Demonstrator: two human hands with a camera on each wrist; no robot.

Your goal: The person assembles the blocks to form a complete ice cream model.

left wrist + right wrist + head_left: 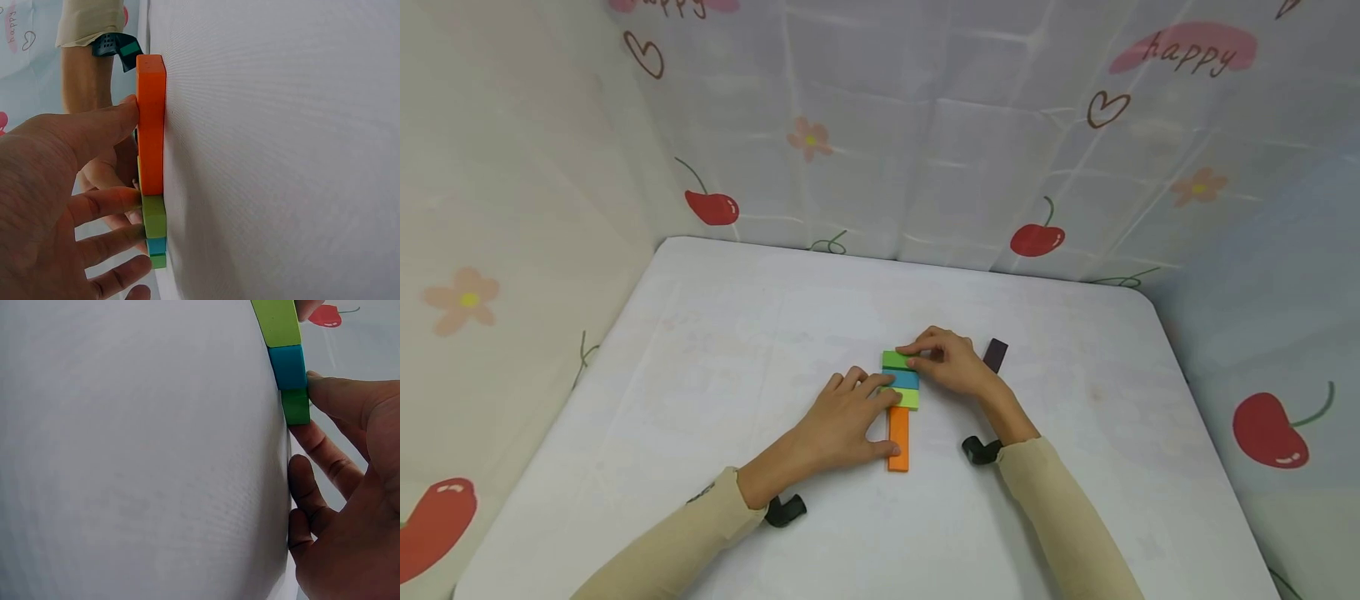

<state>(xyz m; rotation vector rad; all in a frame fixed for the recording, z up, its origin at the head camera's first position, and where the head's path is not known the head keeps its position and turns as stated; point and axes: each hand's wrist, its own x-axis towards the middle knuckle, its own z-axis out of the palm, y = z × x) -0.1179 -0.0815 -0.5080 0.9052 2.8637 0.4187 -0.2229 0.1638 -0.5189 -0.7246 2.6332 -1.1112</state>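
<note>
Several flat wooden blocks lie together on the white table in the head view. A green block (pixel 894 360) is farthest away, followed by a blue block (pixel 906 379) and a light green block (pixel 908 399), all crosswise. An orange block (pixel 898 437) runs lengthwise toward the person, its end against the light green one. My left hand (pixel 842 425) has its thumb at the orange block and its spread fingers on the light green and blue blocks. With thumb and index finger, my right hand (pixel 951 362) pinches the green block, which shows at its fingertips in the right wrist view (pixel 295 407).
A dark brown block (pixel 996 355) lies alone just beyond the right wrist. Black wrist cameras (pixel 786 511) hang beneath both sleeves. A printed curtain (pixel 917 150) stands along the table's back edge.
</note>
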